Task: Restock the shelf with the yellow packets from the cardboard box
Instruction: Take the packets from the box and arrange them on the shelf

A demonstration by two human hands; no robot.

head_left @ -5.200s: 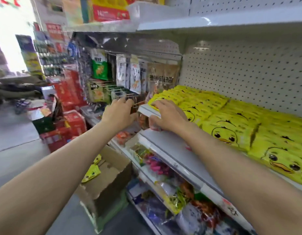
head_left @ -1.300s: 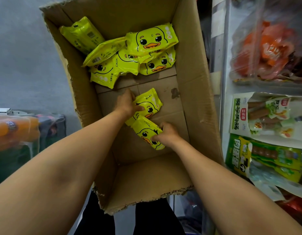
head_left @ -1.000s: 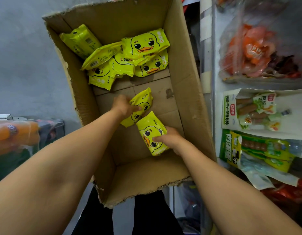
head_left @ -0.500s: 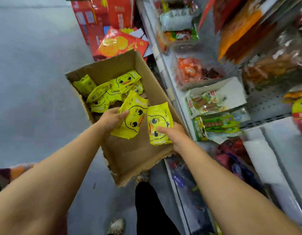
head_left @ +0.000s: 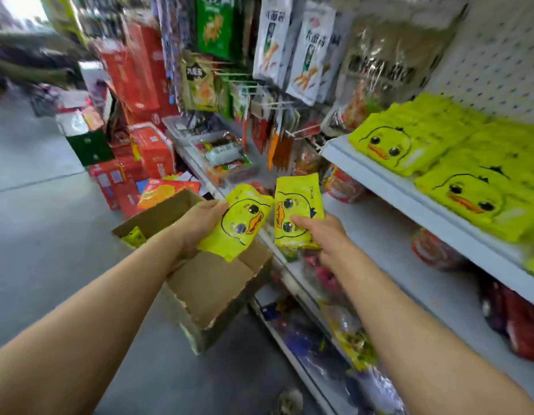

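My left hand (head_left: 200, 223) grips a yellow duck-face packet (head_left: 240, 224) by its left edge. My right hand (head_left: 322, 235) grips a second yellow packet (head_left: 295, 211) from below. Both packets hang side by side above the open cardboard box (head_left: 212, 283) on the floor, left of the shelving. Another yellow packet (head_left: 134, 236) shows in the box's far corner. The white upper shelf (head_left: 388, 187) at right carries rows of the same yellow packets (head_left: 457, 163).
Snack bags hang on pegs (head_left: 307, 52) behind the packets. Red cartons (head_left: 134, 82) are stacked on the floor at the left. Lower shelves (head_left: 379, 235) hold red and mixed snack packs. Grey floor (head_left: 44, 235) spreads to the left.
Both hands have lifted their packets up out of the box and toward the shelf. My view has swung up from the box to the shelving.
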